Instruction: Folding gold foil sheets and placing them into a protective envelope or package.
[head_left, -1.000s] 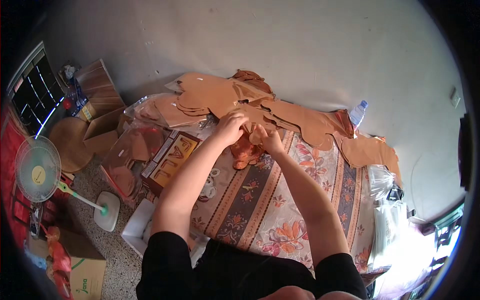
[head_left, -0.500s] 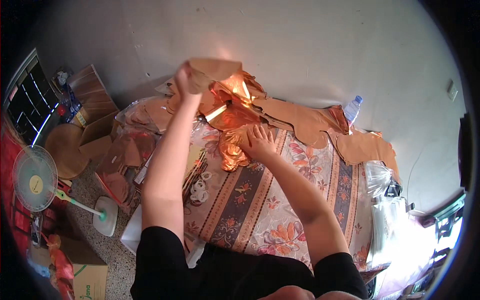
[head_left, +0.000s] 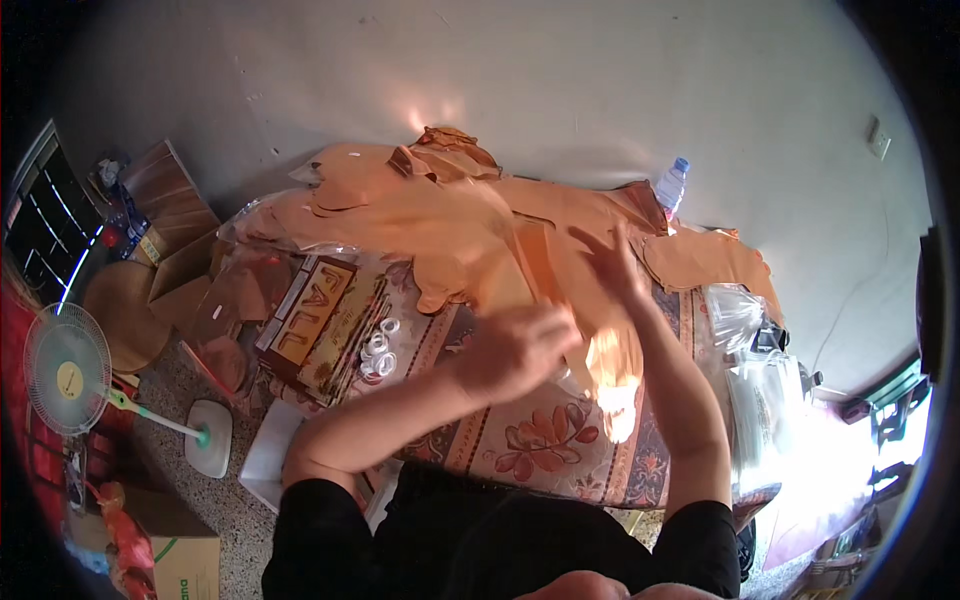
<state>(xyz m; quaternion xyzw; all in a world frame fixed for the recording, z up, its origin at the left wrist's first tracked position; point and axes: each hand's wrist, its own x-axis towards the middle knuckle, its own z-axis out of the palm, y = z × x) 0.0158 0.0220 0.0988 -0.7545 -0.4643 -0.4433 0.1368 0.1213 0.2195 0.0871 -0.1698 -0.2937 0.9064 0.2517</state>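
Note:
My left hand [head_left: 520, 350] is closed, slightly blurred, on the edge of a copper-coloured foil sheet [head_left: 475, 240] pulled toward me. The sheet stretches back to the left over the pile, matt tan on top. Its bright shiny side shows at a crumpled end [head_left: 612, 375] between my hands. My right hand [head_left: 615, 262] is open with fingers spread, over or touching the tan foil at the right of the fold. More flat, curvy-edged foil pieces [head_left: 705, 255] lie along the wall side of the cloth-covered table [head_left: 545, 440]. The exact pinch of my left fingers is hidden.
White rings [head_left: 378, 355] lie beside a stack of printed cards [head_left: 335, 345] at the left. A water bottle [head_left: 672, 188] stands against the wall. Clear plastic bags [head_left: 755, 400] are on the right edge. A standing fan [head_left: 70, 370] and open cardboard box [head_left: 185, 275] are at the left.
My left hand has come down from the far left toward me and to the right, drawing the foil along. My right hand has moved right and away. The foil now covers more of the pile.

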